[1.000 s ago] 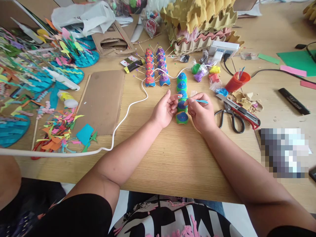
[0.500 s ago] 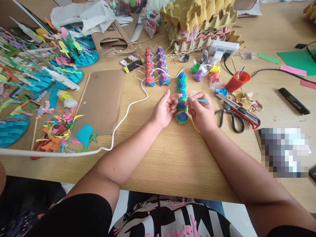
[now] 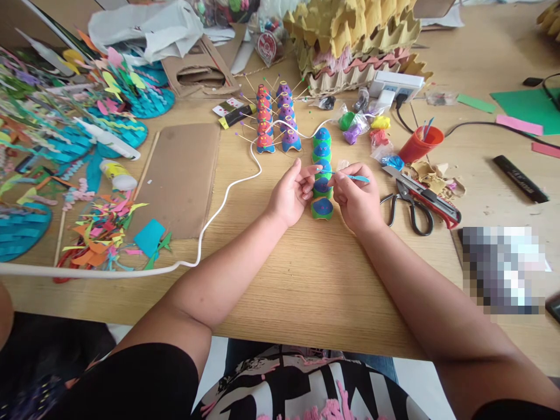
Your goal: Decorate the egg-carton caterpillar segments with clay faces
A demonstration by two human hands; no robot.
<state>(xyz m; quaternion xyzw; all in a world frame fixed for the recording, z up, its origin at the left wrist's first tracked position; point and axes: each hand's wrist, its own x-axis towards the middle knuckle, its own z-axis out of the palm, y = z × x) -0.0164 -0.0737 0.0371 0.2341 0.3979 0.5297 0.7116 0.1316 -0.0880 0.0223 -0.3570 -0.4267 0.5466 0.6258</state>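
In the head view my right hand [image 3: 359,201] pinches a thin blue modelling tool [image 3: 359,178], its tip pointing left. That tip meets the index fingertip of my left hand [image 3: 292,195]. My left thumb stands apart, the index finger is stretched out and the other fingers curl loosely. A tiny pale speck shows at the fingertip; I cannot tell whether it is clay or the tool's end. Under both hands lies a row of blue and green egg-carton cups [image 3: 322,208] with small faces. Farther off stand a red-and-blue row [image 3: 265,142] and a purple-and-blue row [image 3: 291,139], with pins sticking out.
Right of my hand lie pliers [image 3: 420,219], a box cutter [image 3: 437,201], a red cup [image 3: 422,144] and bagged clay [image 3: 350,128]. A white cord [image 3: 227,195] crosses the table. Cardboard [image 3: 179,181] and paper scraps [image 3: 102,233] lie left; egg trays [image 3: 356,41] stack behind.
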